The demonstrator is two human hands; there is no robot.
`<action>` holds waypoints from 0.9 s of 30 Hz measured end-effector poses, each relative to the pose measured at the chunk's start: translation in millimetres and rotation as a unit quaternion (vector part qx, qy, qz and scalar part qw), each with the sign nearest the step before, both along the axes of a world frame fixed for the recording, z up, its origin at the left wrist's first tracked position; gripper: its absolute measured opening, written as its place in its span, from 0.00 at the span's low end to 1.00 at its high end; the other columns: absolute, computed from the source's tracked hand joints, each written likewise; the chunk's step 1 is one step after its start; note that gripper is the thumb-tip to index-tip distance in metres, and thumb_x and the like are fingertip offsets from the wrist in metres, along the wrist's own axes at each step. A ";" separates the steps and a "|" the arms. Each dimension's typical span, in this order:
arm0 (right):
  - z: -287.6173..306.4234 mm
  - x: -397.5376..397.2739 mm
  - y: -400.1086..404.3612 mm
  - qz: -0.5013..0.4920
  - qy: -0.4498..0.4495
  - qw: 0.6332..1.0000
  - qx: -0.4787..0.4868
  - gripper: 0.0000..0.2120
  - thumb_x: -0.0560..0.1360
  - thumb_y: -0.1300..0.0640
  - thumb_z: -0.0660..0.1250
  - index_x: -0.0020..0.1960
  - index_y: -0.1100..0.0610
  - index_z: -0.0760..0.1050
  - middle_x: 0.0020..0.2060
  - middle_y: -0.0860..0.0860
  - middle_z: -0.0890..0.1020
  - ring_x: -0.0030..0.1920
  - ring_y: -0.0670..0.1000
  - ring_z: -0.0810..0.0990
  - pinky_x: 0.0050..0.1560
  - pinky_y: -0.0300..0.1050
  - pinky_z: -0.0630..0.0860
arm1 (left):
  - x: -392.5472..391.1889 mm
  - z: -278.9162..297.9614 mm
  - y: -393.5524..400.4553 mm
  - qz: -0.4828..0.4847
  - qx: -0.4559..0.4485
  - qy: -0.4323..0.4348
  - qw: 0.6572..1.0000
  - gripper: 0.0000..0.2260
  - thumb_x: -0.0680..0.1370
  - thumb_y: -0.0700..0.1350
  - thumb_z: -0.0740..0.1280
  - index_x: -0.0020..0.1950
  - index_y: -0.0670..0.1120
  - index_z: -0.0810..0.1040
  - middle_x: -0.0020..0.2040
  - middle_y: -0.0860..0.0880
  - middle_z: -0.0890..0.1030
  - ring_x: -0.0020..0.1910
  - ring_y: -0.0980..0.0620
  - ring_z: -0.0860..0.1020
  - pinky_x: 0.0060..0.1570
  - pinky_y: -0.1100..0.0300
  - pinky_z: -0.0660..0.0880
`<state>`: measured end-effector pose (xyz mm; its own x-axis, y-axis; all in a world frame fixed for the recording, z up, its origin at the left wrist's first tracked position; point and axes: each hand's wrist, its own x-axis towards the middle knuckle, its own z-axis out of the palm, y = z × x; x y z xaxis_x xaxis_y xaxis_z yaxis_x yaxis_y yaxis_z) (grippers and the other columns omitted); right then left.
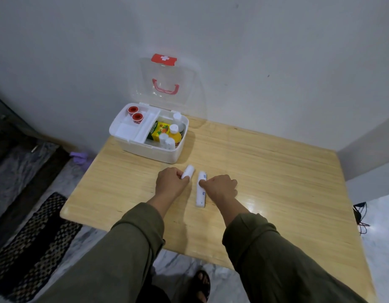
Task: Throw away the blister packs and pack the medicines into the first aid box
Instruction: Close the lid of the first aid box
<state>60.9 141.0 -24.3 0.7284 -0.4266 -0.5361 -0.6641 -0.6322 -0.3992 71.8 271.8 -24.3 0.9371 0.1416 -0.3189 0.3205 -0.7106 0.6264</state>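
Box upper centre, open, mostly packed; my left grip curls round a white roll, right grip pinches a white tube on the counter; both unpacked, no blister packs visible.

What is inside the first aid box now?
The first aid box holds two red-capped tubs in its tray, beside a yellow carton, an orange bottle and white-capped bottles. Anything beneath them is hidden.

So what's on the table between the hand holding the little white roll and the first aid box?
Nothing: the head view shows only bare wooden table between the left hand, gripping the white roll, and the first aid box.
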 end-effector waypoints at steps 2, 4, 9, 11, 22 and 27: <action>0.5 -1.6 -1.1 -0.013 0.003 1.000 0.009 0.20 0.69 0.44 0.65 0.48 0.59 0.80 0.51 0.52 0.75 0.60 0.56 0.67 0.60 0.52 0.69 | -4.6 2.1 3.2 0.003 -0.004 0.000 1.000 0.11 0.74 0.49 0.69 0.51 0.44 0.81 0.49 0.48 0.83 0.48 0.51 0.78 0.43 0.60 0.70; 3.0 -2.2 -3.6 -0.037 0.003 0.999 0.029 0.21 0.70 0.43 0.66 0.50 0.60 0.79 0.50 0.53 0.75 0.61 0.57 0.67 0.59 0.51 0.69 | -9.0 5.2 7.3 0.005 -0.006 -0.002 1.000 0.12 0.73 0.49 0.69 0.52 0.44 0.81 0.50 0.48 0.82 0.50 0.50 0.78 0.43 0.61 0.69; 24.9 1.2 -10.0 -0.101 -0.041 0.987 0.121 0.20 0.69 0.45 0.69 0.49 0.61 0.74 0.52 0.57 0.78 0.60 0.58 0.71 0.57 0.51 0.70 | -17.5 21.9 20.6 0.020 -0.018 -0.029 0.999 0.12 0.72 0.49 0.70 0.52 0.45 0.81 0.50 0.48 0.83 0.50 0.51 0.78 0.44 0.62 0.70; 40.8 4.1 -10.7 -0.109 -0.081 0.977 0.166 0.18 0.68 0.48 0.70 0.45 0.63 0.75 0.46 0.56 0.79 0.53 0.57 0.76 0.48 0.47 0.73 | -21.3 32.7 25.9 0.028 -0.022 -0.047 0.998 0.12 0.72 0.49 0.70 0.51 0.45 0.82 0.50 0.49 0.83 0.47 0.52 0.77 0.43 0.62 0.70; 111.7 22.1 25.0 -0.053 -0.261 0.899 0.349 0.11 0.68 0.54 0.73 0.46 0.54 0.74 0.50 0.57 0.82 0.50 0.57 0.81 0.43 0.45 0.74 | -23.8 97.6 66.7 0.060 -0.003 -0.172 0.983 0.12 0.72 0.48 0.70 0.52 0.45 0.81 0.51 0.49 0.83 0.49 0.51 0.79 0.46 0.62 0.71; 128.8 38.4 48.2 -0.044 -0.276 0.897 0.343 0.23 0.67 0.54 0.76 0.57 0.51 0.69 0.54 0.57 0.80 0.50 0.56 0.82 0.39 0.43 0.73 | -2.4 112.6 97.9 0.079 0.045 -0.205 0.974 0.11 0.72 0.49 0.69 0.51 0.46 0.82 0.49 0.48 0.83 0.49 0.48 0.79 0.43 0.62 0.69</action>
